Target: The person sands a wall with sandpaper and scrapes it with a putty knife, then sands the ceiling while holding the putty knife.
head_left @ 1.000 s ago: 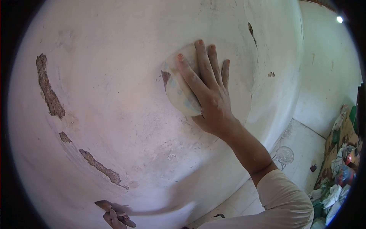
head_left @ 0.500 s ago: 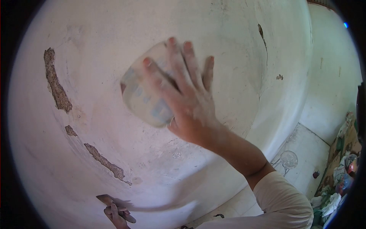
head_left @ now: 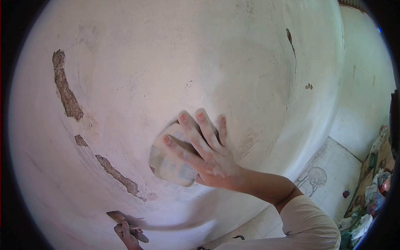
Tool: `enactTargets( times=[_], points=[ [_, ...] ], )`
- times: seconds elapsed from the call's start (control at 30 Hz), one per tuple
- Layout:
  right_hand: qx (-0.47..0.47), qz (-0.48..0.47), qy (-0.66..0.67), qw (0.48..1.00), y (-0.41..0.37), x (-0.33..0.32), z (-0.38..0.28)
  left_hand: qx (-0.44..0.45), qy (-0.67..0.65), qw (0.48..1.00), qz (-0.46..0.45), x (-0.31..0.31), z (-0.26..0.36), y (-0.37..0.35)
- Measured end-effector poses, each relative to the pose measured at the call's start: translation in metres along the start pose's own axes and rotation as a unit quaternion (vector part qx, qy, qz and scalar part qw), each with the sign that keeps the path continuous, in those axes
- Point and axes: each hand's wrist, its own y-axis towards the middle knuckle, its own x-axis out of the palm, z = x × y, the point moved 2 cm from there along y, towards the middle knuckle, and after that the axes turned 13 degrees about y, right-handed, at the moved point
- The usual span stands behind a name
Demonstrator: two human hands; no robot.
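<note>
My right hand [head_left: 212, 162] lies over a pale pad [head_left: 166, 162] against the wall [head_left: 137, 66], fingers spread wide across it; I can't tell where that thumb sits. Down to the left, my left hand [head_left: 128, 236] has its fingers closed around a scraper [head_left: 115, 216], blade pointing up and left, below the long chipped patches [head_left: 66, 91] of bare, rough wall.

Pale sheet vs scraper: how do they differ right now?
The pale sheet is broad and light; the scraper is narrower, with a brownish blade.
The sheet lies against the wall under the spread fingers of the right hand; the scraper is gripped in the left hand.
Both are in hand.
</note>
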Motion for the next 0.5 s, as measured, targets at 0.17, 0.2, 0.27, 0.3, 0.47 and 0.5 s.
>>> enactTargets(
  times=[0.17,0.2,0.27,0.3,0.47,0.5],
  points=[
    [0.002,-0.001,-0.011,1.000,-0.035,0.016,-0.002,-0.007,-0.003,1.000,-0.001,0.004,0.010,-0.001],
    [0.009,-0.016,-0.012,1.000,-0.043,0.017,-0.002,-0.014,0.004,1.000,0.004,0.004,0.011,-0.002],
    [0.020,-0.025,-0.003,0.999,-0.057,0.019,-0.002,0.053,-0.007,0.998,-0.020,-0.012,-0.027,0.005],
    [0.025,-0.019,0.007,0.999,-0.065,0.022,-0.003,0.086,-0.012,0.996,-0.032,-0.010,-0.024,0.006],
    [0.033,-0.015,-0.016,0.999,-0.105,0.038,-0.001,-0.023,0.008,1.000,-0.012,-0.010,-0.014,0.003],
    [0.036,-0.017,-0.020,0.999,-0.113,0.041,-0.001,-0.034,0.009,0.999,-0.012,-0.010,-0.014,0.002]
  ],
)
